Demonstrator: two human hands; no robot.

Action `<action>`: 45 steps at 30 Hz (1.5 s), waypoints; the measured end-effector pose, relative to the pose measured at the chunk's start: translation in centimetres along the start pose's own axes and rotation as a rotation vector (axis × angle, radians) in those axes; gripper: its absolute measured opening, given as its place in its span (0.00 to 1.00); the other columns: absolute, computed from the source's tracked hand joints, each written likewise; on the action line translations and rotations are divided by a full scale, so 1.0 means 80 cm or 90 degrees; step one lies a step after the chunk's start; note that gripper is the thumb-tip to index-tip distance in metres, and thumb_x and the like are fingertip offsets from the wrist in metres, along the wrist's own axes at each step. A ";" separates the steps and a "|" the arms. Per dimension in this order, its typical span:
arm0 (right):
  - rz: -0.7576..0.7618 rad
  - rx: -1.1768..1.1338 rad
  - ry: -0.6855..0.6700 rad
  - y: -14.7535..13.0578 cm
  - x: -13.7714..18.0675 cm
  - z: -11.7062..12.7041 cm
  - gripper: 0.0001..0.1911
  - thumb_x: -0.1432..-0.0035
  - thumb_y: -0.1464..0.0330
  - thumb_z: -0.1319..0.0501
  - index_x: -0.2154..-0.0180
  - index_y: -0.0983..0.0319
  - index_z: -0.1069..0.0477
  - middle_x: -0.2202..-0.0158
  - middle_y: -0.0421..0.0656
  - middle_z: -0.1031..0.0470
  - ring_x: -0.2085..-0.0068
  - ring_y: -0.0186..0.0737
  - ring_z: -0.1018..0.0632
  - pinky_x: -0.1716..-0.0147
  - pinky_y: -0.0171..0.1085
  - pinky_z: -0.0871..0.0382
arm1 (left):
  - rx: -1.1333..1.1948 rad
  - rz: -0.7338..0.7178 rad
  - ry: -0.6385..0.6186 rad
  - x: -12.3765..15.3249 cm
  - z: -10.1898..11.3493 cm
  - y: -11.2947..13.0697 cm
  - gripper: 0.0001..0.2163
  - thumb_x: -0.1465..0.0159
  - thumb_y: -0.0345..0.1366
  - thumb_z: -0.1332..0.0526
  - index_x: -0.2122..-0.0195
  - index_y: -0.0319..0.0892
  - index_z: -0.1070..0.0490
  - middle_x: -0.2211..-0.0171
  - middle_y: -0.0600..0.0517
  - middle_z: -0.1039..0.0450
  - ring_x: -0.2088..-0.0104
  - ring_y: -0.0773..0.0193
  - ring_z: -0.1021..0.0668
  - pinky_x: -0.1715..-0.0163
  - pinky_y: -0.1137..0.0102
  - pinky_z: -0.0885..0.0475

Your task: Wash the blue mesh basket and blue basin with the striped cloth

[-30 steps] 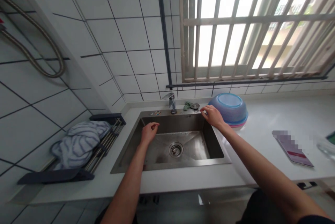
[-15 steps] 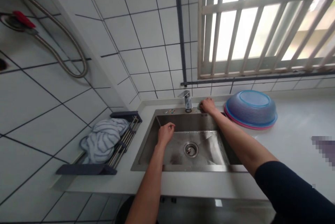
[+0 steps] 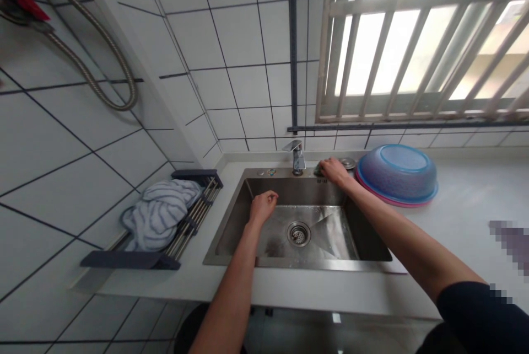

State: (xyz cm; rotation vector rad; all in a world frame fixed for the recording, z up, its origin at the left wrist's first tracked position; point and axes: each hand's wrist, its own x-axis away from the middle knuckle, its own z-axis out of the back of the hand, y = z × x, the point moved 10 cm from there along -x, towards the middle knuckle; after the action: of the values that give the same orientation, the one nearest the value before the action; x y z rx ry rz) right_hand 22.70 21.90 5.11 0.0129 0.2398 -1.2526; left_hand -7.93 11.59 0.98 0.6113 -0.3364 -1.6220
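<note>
My left hand (image 3: 263, 207) hangs over the left side of the stainless steel sink (image 3: 235, 216), its fingers curled in and nothing visible in them. At the sink's back rim, right of the chrome faucet (image 3: 297, 158), my right hand (image 3: 334, 170) is closed over a small dark green pad (image 3: 318, 169). Most of the pad is hidden by the fingers, so its exact kind is unclear. The drain strainer (image 3: 298, 234) shows in the wet sink bottom.
Upside-down basins, a blue one (image 3: 397, 169) over a pink one (image 3: 407, 203), stand right of the sink. A round metal lid-like piece (image 3: 347, 163) lies beside them. On the left, a rack (image 3: 132, 259) holds a striped towel (image 3: 165, 213). A barred window (image 3: 392, 56) is behind.
My right hand has shifted slightly right along the back rim, showing more of the green pad. The view has tilted a little. My left hand stays over the sink.
</note>
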 end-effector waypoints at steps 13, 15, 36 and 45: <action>0.082 -0.375 -0.041 -0.160 0.057 -0.055 0.11 0.35 0.72 0.34 0.53 0.59 0.16 0.52 0.46 0.12 0.51 0.47 0.14 0.48 0.39 0.25 | 0.203 -0.152 -0.047 0.005 -0.019 0.041 0.44 0.40 0.45 0.24 0.23 0.50 0.38 0.28 0.40 0.34 0.41 0.52 0.21 0.44 0.62 0.24; 0.120 -0.491 -0.061 -0.184 0.070 -0.060 0.12 0.35 0.73 0.35 0.53 0.58 0.16 0.52 0.44 0.12 0.52 0.46 0.14 0.48 0.38 0.25 | 0.215 -0.156 -0.097 0.005 -0.034 0.045 0.34 0.38 0.39 0.27 0.29 0.46 0.29 0.32 0.40 0.28 0.38 0.49 0.21 0.39 0.60 0.26; -0.410 -1.199 -0.106 -0.125 0.122 -0.116 0.23 0.31 0.51 0.34 0.70 0.59 0.36 0.78 0.33 0.34 0.83 0.25 0.43 0.85 0.27 0.57 | 0.274 -0.130 0.075 0.045 0.081 0.083 0.18 0.32 0.38 0.35 0.41 0.49 0.22 0.35 0.44 0.26 0.36 0.48 0.23 0.41 0.52 0.22; -0.546 -1.374 -0.077 -0.149 0.112 -0.123 0.23 0.22 0.59 0.44 0.72 0.58 0.41 0.83 0.30 0.43 0.84 0.27 0.47 0.86 0.26 0.59 | -0.084 -0.308 0.200 -0.014 0.153 0.187 0.32 0.32 0.30 0.38 0.26 0.45 0.36 0.27 0.42 0.33 0.27 0.49 0.31 0.25 0.52 0.36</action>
State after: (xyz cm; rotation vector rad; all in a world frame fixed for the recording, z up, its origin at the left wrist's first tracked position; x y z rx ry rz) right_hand 12.36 11.08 -4.70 -2.1706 1.4701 -1.1867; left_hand -2.52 8.86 19.39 0.8786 0.1646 -1.9487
